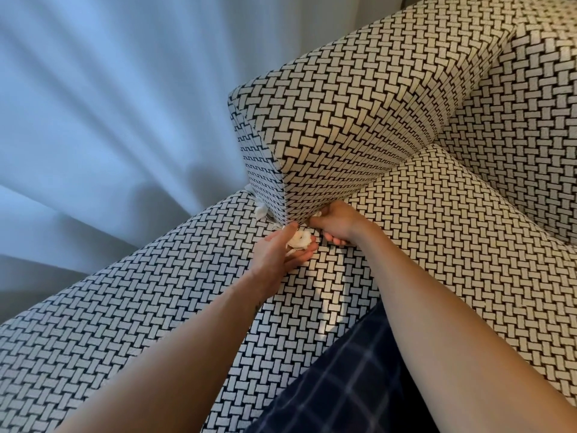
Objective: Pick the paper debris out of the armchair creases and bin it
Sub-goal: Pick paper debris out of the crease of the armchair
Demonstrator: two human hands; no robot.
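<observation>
The armchair (437, 214) is covered in black-and-white basket-weave fabric. My left hand (278, 254) lies palm up on the seat cushion at the foot of the armrest (343, 120), cupping a wad of white paper scraps (299, 239). My right hand (335, 223) presses into the crease where the armrest meets the seat, its fingertips curled and hidden against the fabric; a small white bit shows by its thumb. More white paper scraps (260, 210) stick out of the crease at the armrest's front left corner.
A pale blue-white curtain (109, 120) hangs to the left behind the chair. A dark blue checked cloth (349, 379) lies at the bottom between my forearms. No bin is in view.
</observation>
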